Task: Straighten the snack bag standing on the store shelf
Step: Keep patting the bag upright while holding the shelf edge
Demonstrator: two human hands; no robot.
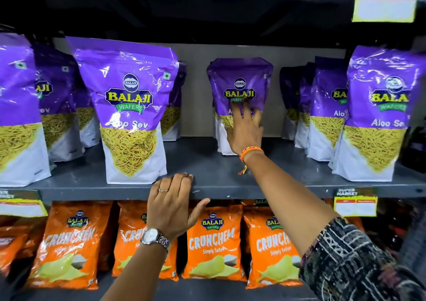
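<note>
A purple and white Aloo Sev snack bag (239,79) stands alone far back on the grey shelf (216,174), roughly upright. My right hand (244,129) reaches in and lies flat against the bag's front, fingers spread over the lower label. It covers part of the bag's name and yellow picture. My left hand (170,206) rests on the shelf's front edge, fingers on top and thumb hanging below, holding no bag.
More purple Aloo Sev bags stand left (129,107) and right (378,114), closer to the front. Orange Crunchem bags (213,240) fill the shelf below. Yellow price tags (356,205) hang on the shelf edges. Bare shelf lies between my hands.
</note>
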